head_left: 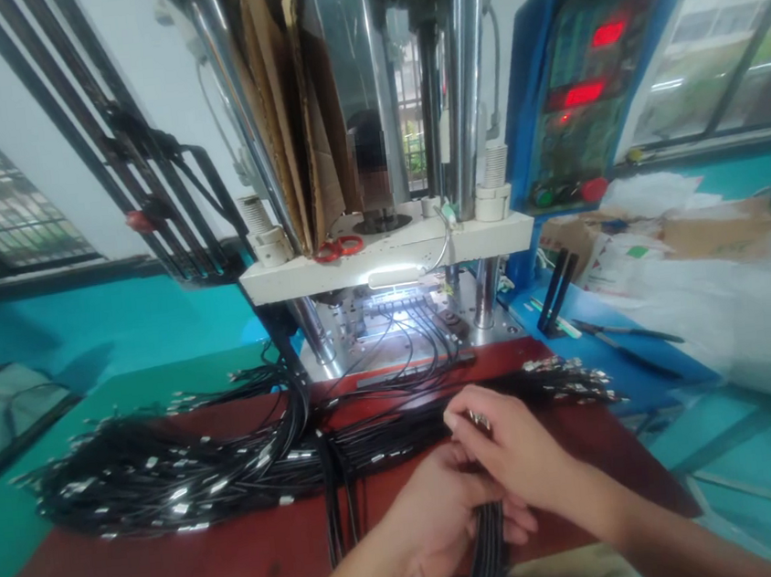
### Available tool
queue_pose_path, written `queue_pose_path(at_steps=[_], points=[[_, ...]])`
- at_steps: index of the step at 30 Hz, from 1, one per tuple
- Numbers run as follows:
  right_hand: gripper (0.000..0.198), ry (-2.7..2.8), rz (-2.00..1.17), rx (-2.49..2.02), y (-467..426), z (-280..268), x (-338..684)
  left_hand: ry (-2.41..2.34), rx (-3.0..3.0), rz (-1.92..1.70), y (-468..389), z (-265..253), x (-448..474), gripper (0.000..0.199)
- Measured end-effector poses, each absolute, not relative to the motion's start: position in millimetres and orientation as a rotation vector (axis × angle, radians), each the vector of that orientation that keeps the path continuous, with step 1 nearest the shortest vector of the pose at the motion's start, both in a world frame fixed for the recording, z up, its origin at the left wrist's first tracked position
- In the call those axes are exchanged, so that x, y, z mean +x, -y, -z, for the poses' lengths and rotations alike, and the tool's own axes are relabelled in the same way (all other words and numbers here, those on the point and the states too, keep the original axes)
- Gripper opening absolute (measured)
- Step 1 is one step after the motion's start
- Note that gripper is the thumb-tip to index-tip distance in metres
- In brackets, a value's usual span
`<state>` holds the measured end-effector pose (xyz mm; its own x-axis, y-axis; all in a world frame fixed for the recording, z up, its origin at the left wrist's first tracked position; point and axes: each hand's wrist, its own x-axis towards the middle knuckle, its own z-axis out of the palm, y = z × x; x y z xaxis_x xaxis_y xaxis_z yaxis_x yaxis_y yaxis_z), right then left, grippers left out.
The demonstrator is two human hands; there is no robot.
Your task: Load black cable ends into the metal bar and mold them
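Observation:
A bundle of black cables (486,553) hangs down through my left hand (436,508), whose fingers are wrapped round it. Just above, my right hand (516,445) is closed over the top of the same bundle, where small metal cable ends (478,419) show between thumb and fingers. How many ends it grips is hidden. Behind both hands, a long heap of black cables (239,469) with pale tags lies across the dark red tabletop (584,470). Some cables of that heap droop over the table's near side, left of my left forearm.
Beyond the heap stands a press with a white crossbeam (477,244); cables run from its lit mould (394,310). Red-handled scissors (338,248) rest on the beam. To the right are a blue control box (543,79), black tongs (628,336) and white sacks (689,293).

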<state>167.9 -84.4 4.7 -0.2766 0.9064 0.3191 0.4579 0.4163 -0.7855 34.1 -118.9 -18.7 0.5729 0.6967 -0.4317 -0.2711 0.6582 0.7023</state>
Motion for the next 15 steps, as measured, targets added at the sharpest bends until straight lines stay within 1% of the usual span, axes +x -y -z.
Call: queue_pose_path(at_steps=[2, 5, 8, 10, 11, 13, 15], points=[[0.017, 1.900, -0.695, -1.188, 92.1, 0.3, 166.1, -0.772, 0.628, -0.663, 114.4, 15.8, 39.1, 0.017], [0.019, 1.959, -0.732, -1.141, 96.7, 4.7, 170.5, -0.827, 0.622, -0.736, 112.8, 14.6, 40.4, 0.020], [0.025, 2.051, -0.752, -1.141, 80.4, 2.8, 186.2, -0.869, 0.563, -0.767, 115.1, 15.7, 32.6, 0.020], [0.032, 2.051, -0.625, -1.283, 53.0, -0.5, 200.3, -0.855, 0.507, -0.734, 116.8, 16.7, 24.4, 0.019], [0.034, 2.098, -0.470, -1.390, 35.6, -1.5, 206.3, -0.856, 0.491, -0.722, 117.5, 17.2, 20.5, 0.020], [0.024, 2.146, -0.402, -1.444, 0.1, -0.1, 212.2, -0.877, 0.491, -0.731, 118.8, 18.5, 14.6, 0.022], [0.013, 2.252, -0.454, -1.422, -27.9, 6.0, 208.6, -0.877, 0.518, -0.770, 120.3, 20.0, 11.8, 0.024]])
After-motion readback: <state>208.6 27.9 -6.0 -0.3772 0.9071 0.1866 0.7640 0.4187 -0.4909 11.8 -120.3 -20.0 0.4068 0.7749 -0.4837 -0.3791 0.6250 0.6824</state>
